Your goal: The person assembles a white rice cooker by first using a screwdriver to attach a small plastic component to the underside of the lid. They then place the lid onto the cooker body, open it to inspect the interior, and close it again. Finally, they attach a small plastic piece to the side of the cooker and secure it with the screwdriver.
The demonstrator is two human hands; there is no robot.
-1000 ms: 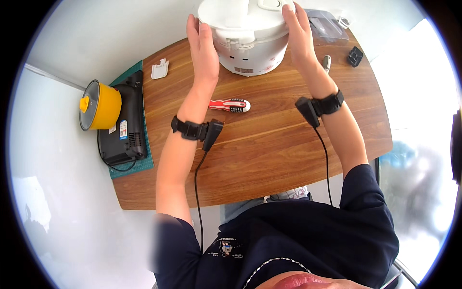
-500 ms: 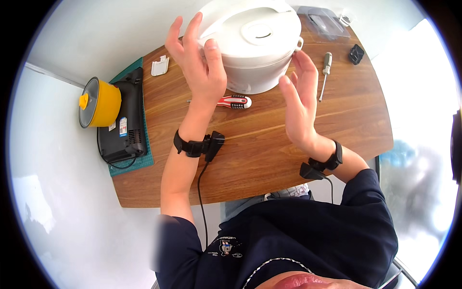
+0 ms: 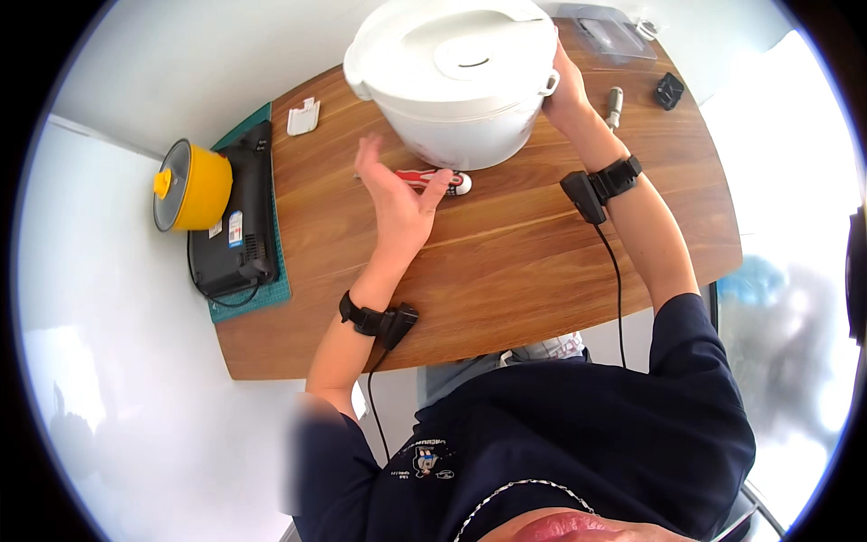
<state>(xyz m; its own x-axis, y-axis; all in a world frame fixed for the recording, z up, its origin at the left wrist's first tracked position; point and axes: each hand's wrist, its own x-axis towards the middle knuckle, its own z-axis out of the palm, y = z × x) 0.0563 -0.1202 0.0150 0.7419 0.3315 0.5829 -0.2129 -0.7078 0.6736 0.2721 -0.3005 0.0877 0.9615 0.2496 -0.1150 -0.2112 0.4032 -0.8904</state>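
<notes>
A white rice cooker (image 3: 456, 77) with its lid shut is lifted above the wooden table (image 3: 506, 262), close to the camera. My right hand (image 3: 564, 90) grips its right side near the lid latch. My left hand (image 3: 397, 199) is open with fingers spread, just below and left of the cooker, not touching it. A red and white tool (image 3: 433, 181) lies on the table under the cooker's near edge, partly hidden by my left fingers. Both wrists wear black bands with cables.
A yellow pot with a lid (image 3: 190, 185) stands at the left beside a black flat appliance (image 3: 239, 217) on a green mat. A small white part (image 3: 302, 116) lies at the back left. A silver tool (image 3: 614, 104), a small black object (image 3: 668, 90) and a clear box (image 3: 614, 36) sit at the back right.
The cooker has risen toward the camera and shifted. My left hand came off its side and dropped lower, open. My right hand moved back up onto its right side.
</notes>
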